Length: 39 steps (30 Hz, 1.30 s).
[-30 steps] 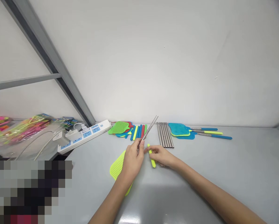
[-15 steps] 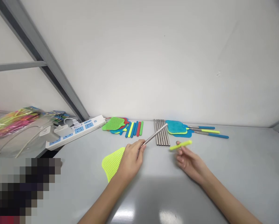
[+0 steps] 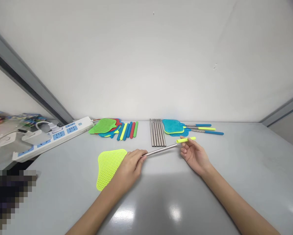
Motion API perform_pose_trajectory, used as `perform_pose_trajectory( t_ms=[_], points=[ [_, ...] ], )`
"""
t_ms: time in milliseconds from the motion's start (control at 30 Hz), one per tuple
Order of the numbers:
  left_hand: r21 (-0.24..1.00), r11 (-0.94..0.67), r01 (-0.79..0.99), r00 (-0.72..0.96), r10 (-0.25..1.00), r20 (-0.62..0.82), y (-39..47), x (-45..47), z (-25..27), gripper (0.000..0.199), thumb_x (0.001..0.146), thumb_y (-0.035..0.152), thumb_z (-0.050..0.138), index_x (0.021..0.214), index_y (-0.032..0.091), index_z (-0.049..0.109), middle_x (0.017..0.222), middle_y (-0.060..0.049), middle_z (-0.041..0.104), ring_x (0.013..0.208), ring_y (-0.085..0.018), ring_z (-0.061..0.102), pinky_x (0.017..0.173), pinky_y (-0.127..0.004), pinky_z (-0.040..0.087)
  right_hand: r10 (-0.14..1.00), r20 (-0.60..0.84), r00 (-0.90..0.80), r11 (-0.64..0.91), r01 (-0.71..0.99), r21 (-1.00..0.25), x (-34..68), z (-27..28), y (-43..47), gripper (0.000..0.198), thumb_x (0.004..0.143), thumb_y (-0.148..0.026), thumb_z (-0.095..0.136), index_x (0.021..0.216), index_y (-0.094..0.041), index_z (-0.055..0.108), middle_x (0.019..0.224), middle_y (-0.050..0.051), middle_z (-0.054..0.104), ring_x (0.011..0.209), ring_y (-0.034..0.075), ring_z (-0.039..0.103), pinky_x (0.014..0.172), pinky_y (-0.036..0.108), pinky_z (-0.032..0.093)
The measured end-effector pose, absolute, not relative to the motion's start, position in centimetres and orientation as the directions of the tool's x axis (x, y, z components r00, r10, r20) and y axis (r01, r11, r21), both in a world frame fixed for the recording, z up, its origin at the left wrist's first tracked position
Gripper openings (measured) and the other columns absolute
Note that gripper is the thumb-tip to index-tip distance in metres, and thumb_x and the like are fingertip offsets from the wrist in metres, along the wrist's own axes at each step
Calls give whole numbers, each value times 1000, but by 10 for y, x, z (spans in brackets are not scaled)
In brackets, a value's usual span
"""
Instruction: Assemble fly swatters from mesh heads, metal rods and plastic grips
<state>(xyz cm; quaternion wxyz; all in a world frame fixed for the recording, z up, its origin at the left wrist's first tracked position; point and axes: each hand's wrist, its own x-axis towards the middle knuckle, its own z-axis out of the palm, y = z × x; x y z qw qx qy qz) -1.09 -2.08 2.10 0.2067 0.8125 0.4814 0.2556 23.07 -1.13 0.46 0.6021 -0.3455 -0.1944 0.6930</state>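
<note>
My left hand is closed around a silver metal rod, which points right and slightly up. Under and left of that hand is a yellow perforated fly swatter head; any joint between rod and head is hidden by my fingers. My right hand pinches a yellow handle grip between thumb and fingers. The grip's left end is close to the rod's free tip, and whether they touch I cannot tell.
Along the wall lie stacked swatter heads, several coloured handle grips, a row of metal rods and swatters with blue heads and handles attached. A white power strip with plugs stands at left, beside a metal frame post.
The rod has swung down from a steep slant to nearly level. My right hand has brought the yellow grip close to the rod's tip. The camera view has shifted to the right.
</note>
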Motion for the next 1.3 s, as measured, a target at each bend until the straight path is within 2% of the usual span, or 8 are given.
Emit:
perform_pose_trajectory(
  t_ms=[200,733,1033,1167,1300],
  points=[
    [617,-417,668,364,906,218,-20,-11,21,25,83,29,32,96,22,53,95,-3,57,88,-18,50,78,-32,39,973,-229,-37,-197,-652,-732,228,6,-14,19,74,-30,50,84,-17,58,62,0,52,49,9,45,48,22,38],
    [591,-429,683,375,901,220,-19,-11,18,24,83,28,33,95,21,53,92,-3,58,86,-17,52,77,-30,39,983,-170,-66,-176,-583,-793,223,8,-19,22,75,-31,49,89,-17,58,65,1,54,52,9,47,49,22,37],
    [586,-454,671,414,885,212,-23,-8,20,22,84,26,33,94,21,52,90,-2,57,85,-16,51,77,-30,39,980,-81,-183,-140,-336,-932,217,4,-23,27,77,-34,48,93,-15,59,70,5,57,53,13,49,49,26,37],
    [572,-473,670,419,877,233,-24,-8,21,21,84,25,33,95,21,52,90,-2,57,84,-15,51,77,-30,39,983,-85,-164,-144,-393,-908,219,4,-22,33,79,-39,41,99,-18,57,71,5,58,55,14,51,48,26,38],
    [554,-495,669,419,867,269,-23,-9,21,21,84,25,34,94,21,52,89,-2,57,83,-15,51,75,-31,39,997,-72,9,-55,-555,-830,226,4,-18,40,80,-45,35,99,-18,57,79,7,58,69,17,53,52,27,42]
  ],
)
